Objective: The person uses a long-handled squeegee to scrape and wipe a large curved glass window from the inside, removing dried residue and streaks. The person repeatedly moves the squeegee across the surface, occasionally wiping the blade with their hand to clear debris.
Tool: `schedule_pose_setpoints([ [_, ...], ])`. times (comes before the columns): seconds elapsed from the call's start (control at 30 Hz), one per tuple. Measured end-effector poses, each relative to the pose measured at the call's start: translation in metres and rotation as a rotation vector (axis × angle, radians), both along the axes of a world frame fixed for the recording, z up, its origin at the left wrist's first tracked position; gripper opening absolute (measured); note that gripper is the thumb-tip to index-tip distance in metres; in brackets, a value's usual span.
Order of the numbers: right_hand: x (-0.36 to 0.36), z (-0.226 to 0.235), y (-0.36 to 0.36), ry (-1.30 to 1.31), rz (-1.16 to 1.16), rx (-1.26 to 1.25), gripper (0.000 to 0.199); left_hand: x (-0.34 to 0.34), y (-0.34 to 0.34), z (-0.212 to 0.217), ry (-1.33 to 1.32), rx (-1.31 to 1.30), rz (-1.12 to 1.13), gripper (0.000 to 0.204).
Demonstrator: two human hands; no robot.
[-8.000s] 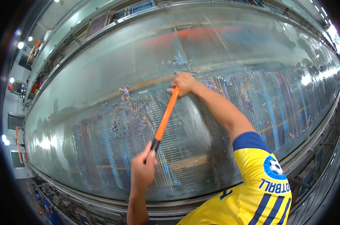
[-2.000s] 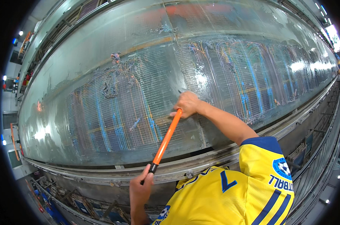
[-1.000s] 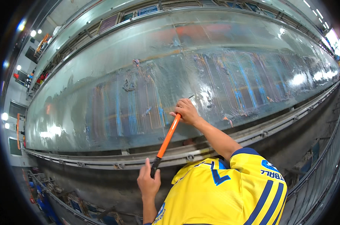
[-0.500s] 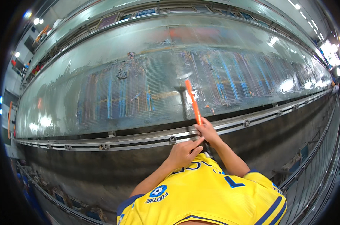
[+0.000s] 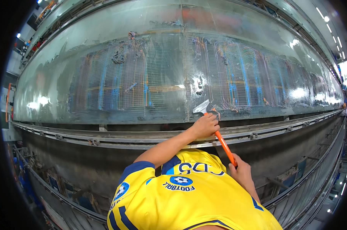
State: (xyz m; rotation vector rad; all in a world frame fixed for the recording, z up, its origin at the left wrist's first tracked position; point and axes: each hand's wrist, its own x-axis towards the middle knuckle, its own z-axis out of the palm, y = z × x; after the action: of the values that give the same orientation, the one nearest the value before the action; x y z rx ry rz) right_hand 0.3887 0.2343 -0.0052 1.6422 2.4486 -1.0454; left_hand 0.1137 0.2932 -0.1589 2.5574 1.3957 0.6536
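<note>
A long orange-handled scraper (image 5: 223, 144) with a flat metal blade slants over the near edge of a long wet glass-like table (image 5: 164, 113). My left hand (image 5: 206, 125) is closed around the scraper just below its blade; its fingertips are partly hidden. Lower right, my right hand (image 5: 241, 173) grips the end of the handle. A small clump of orange and dark residue (image 5: 215, 112) shows beside the blade. Across the tabletop lie printed-looking patches of blue, purple and orange stripes (image 5: 114, 82), with smeared dark scraps (image 5: 119, 57) on them.
A metal rail (image 5: 142, 142) with knobs runs along the table's near side, close to my body. Behind me to the right is a rack of metal bars (image 5: 315, 180). Another long table edge (image 5: 77, 19) lies beyond. A person (image 5: 345, 110) stands far right.
The scraper has been pulled back from the table's middle to its near edge. My left hand has moved up to the blade end, and my right hand has shifted down and right.
</note>
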Motion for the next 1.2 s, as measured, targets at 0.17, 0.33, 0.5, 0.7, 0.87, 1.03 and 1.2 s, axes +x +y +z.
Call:
schedule_pose_setpoints([
  [0.17,0.016,0.033,-0.004,0.116,-0.222,-0.610,0.061,-0.024,0.024,-0.030,-0.164,-0.093,-0.156,0.047],
  [0.33,0.010,0.068,-0.015,0.211,-0.576,-0.941,0.062,-0.043,0.033,-0.049,-0.234,-0.089,-0.109,0.053],
  [0.5,0.012,0.062,-0.064,0.210,-0.758,-0.765,0.053,-0.027,0.013,-0.049,-0.306,-0.133,-0.145,0.051],
  [0.7,0.023,0.044,-0.077,0.136,-0.784,-0.815,0.052,-0.029,-0.013,-0.045,-0.286,-0.140,-0.120,0.052],
  [0.87,0.038,0.028,-0.096,0.223,-0.675,-0.746,0.052,-0.034,-0.015,-0.044,-0.254,-0.106,-0.118,0.059],
  [1.03,0.027,0.021,-0.101,0.287,-0.689,-0.690,0.052,-0.043,-0.009,-0.045,-0.213,-0.068,-0.089,0.060],
  [1.2,-0.005,0.041,-0.064,0.267,-0.707,-0.685,0.049,-0.051,0.011,-0.046,-0.272,0.020,-0.003,0.059],
])
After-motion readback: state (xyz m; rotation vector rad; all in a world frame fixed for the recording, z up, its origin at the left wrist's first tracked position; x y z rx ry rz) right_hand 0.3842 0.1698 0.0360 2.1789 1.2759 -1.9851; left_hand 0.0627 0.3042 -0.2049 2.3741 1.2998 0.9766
